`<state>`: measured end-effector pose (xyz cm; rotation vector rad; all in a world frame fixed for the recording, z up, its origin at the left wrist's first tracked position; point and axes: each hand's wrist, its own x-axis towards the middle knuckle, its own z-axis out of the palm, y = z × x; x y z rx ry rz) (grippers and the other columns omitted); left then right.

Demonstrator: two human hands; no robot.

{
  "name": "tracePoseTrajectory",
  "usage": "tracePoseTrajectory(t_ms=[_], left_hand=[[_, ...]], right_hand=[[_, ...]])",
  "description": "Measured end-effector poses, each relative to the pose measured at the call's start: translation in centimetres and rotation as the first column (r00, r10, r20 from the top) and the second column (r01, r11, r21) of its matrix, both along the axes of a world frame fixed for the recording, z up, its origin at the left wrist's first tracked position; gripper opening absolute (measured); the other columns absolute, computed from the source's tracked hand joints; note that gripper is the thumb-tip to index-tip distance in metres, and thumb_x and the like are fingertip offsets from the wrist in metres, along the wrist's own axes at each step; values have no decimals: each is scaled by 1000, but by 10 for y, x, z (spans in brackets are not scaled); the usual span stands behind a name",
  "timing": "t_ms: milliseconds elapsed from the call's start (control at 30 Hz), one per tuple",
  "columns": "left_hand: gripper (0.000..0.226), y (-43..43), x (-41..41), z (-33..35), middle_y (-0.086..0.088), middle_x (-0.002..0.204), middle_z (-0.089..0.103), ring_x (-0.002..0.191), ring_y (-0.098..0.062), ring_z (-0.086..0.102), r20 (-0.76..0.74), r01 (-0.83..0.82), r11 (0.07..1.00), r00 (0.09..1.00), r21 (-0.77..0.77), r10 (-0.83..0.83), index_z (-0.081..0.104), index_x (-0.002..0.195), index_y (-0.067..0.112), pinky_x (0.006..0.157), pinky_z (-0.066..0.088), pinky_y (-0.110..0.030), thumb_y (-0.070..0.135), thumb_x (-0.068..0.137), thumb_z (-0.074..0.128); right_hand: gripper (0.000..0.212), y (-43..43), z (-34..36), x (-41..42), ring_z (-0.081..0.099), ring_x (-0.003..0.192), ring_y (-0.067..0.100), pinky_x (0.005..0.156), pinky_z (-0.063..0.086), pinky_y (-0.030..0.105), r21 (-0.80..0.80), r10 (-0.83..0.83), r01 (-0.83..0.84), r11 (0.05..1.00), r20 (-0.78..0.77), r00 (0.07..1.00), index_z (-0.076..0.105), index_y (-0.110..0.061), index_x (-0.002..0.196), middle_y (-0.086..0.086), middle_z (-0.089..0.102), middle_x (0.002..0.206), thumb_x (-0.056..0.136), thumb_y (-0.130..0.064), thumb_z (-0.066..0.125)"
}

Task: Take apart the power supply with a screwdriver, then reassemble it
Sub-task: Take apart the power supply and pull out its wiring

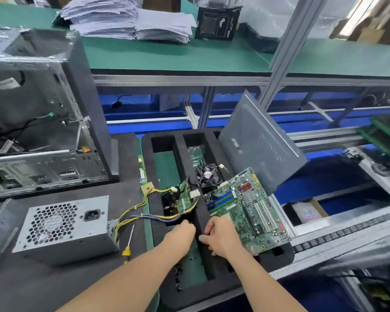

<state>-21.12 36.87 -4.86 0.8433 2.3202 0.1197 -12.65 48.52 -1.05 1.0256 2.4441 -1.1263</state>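
While one screwdriver (129, 242) lies beside one power supply (63, 228), left hand (182, 231) and right hand (221, 238) curl, their hold unclear.

The power supply (63, 228) sat at eight o'clock, screwdriver (129, 240) just right of it; the tray (178, 134) lay at five (motherboard (248, 206) on it), the case (38, 113) at ten.

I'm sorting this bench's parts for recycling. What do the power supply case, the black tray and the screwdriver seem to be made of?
Power supply case: bare sheet metal, probably steel; dull grey sheen, punched honeycomb vent. Black tray: likely dense foam; matte, thick walls with cut-out pockets. Screwdriver: bright metal shaft, yellow handle that looks like plastic.
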Motion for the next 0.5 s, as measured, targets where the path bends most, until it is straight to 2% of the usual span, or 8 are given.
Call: tracePoseTrajectory(t_ms=[100,167,300,367,433,500], left_hand=[[50,18,1,-16,-18,142,43,136,-39,47,-68,19,998,997,-55,-23,46,143,-5,108,46,-51,-10,94,56],[47,23,0,-23,-16,141,45,133,-36,52,-65,-38,997,997,-73,33,50,140,-1,107,48,-47,-7,94,59],[33,21,-3,-25,-15,131,52,120,-36,61,-26,-105,992,994,-75,104,55,127,2,94,51,-43,-5,95,56],[37,20,-4,-20,-16,134,51,122,-36,60,-33,-72,990,997,-123,69,53,132,1,96,51,-43,-5,96,56],[36,19,-5,-14,-18,136,52,123,-36,59,-27,-42,993,999,-107,39,53,134,-1,96,49,-40,-4,98,53],[33,17,-5,0,-17,129,56,119,-34,62,-43,-13,994,999,-106,9,55,132,-2,92,50,-37,-1,98,55]], right_hand=[[27,1,-4,7,59,51,15,47,54,32,-86,-79,75,993,-39,996,55,-16,85,2,54,67,91,-11,80],[29,1,-6,10,59,50,16,46,54,32,-96,-96,89,991,-69,993,54,-16,83,0,54,64,90,-10,81],[30,0,-7,10,62,53,20,50,57,35,-117,-107,96,988,-92,990,54,-14,82,-2,53,64,89,-11,83],[30,0,-7,8,61,51,18,49,56,32,-129,-110,99,987,-85,990,53,-14,82,0,54,65,89,-11,82],[30,1,-6,6,60,48,15,47,54,28,-130,-107,96,987,-77,991,53,-14,81,1,55,66,90,-11,82],[30,1,-5,4,60,45,13,46,53,26,-124,-96,87,988,-65,993,53,-13,82,3,58,66,91,-10,81]])
